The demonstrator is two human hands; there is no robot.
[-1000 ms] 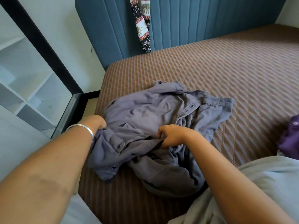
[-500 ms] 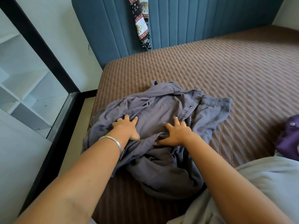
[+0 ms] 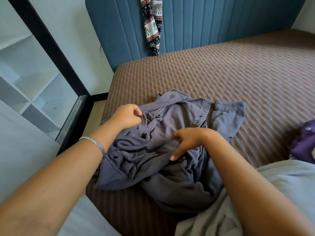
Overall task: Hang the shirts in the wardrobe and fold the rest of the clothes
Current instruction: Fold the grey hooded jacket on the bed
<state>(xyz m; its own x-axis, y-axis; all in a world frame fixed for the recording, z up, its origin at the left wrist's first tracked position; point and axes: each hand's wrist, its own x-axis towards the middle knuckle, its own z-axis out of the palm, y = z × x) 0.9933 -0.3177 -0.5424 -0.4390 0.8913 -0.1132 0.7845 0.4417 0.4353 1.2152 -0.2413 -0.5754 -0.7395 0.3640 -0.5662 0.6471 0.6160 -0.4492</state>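
A crumpled grey-blue button shirt lies on the brown quilted bed near its left edge, collar toward the headboard. My left hand, with a silver bangle on the wrist, is closed and pinches a fold of the shirt at its upper left. My right hand rests on the middle of the shirt with fingers curled down into the cloth, thumb pointing toward me. Whether it actually grips fabric is hard to tell.
A patterned elephant-print cloth hangs over the blue padded headboard. A purple garment lies at the right edge of the bed. White open shelves with a black frame stand to the left, past a narrow strip of floor.
Both hands lay flat and spread on the shirt half a second ago. Now the left has closed on a fold further up, and the right has curled its fingers into the cloth.
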